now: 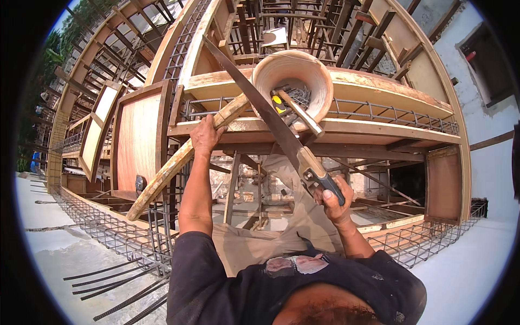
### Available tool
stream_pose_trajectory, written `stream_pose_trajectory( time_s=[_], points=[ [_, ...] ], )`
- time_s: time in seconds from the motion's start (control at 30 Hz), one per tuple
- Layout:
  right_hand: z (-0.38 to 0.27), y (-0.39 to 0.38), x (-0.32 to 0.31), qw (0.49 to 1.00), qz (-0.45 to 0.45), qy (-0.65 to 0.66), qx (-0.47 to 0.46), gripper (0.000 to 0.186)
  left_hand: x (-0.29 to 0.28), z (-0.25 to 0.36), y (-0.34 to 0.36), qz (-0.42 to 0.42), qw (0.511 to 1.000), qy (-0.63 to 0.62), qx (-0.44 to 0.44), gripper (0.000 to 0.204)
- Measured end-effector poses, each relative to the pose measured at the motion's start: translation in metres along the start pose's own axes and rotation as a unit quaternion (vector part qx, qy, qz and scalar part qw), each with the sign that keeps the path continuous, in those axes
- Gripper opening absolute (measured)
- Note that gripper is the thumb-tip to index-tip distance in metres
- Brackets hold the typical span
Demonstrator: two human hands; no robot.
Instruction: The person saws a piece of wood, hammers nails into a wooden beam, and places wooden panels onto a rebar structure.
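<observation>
My right hand (338, 201) is closed round the dark handle of a handsaw (271, 116). The saw's long blade slants up and to the left, passing in front of a bucket. My left hand (206, 135) grips a rough length of timber (176, 168), which lies at a slant across the formwork edge. The timber's upper end is close to the saw blade; whether they touch I cannot tell. Inside the pale round bucket (319, 81) are many nails (301, 96), a yellow and black tape measure (278, 104) and a hammer (301, 112) whose wooden handle hangs over the rim.
Wooden beam formwork (379, 131) with a rebar cage (379, 112) inside runs across in front of me. Bare rebar ends (108, 279) stick out at the lower left. A plywood panel (138, 141) stands at left. Beneath me are open gaps with timber props (233, 187).
</observation>
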State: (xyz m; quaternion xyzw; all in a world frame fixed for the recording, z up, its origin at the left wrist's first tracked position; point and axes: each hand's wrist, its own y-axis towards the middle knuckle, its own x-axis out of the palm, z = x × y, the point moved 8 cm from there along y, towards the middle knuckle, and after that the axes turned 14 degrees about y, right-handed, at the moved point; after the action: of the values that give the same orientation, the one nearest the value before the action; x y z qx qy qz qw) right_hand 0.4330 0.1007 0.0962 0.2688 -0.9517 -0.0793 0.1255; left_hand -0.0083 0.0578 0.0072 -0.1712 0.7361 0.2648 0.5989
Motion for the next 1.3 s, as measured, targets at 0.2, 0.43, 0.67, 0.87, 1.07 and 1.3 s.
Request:
stream_pose_trajectory(
  time_s=[0.2,0.43,0.67,0.87,1.07,1.3],
  points=[
    [-0.045,0.069,-0.094,0.889,0.117,-0.418,-0.148,0.037,-0.007,0.000,-0.008,0.011,1.000,-0.001,-0.004,0.052],
    [0.091,0.151,-0.164,0.763,-0.081,-0.642,-0.006,0.061,-0.002,0.005,-0.005,0.014,1.000,-0.020,-0.015,0.052],
    [0.042,0.106,-0.072,0.753,-0.103,-0.637,0.130,0.041,-0.013,0.000,-0.001,-0.037,0.999,-0.009,0.002,0.051],
    [0.029,0.088,0.190,0.874,-0.349,-0.322,-0.099,0.051,-0.004,-0.009,-0.015,-0.055,0.998,-0.031,0.006,0.052],
    [0.196,0.232,0.270,0.748,-0.350,-0.560,-0.058,0.049,-0.010,-0.021,-0.016,-0.008,0.999,-0.008,0.035,0.059],
    [0.209,0.257,0.303,0.698,-0.376,-0.608,-0.036,0.041,-0.018,-0.106,-0.079,-0.032,0.999,-0.002,-0.041,0.055]
  ],
)
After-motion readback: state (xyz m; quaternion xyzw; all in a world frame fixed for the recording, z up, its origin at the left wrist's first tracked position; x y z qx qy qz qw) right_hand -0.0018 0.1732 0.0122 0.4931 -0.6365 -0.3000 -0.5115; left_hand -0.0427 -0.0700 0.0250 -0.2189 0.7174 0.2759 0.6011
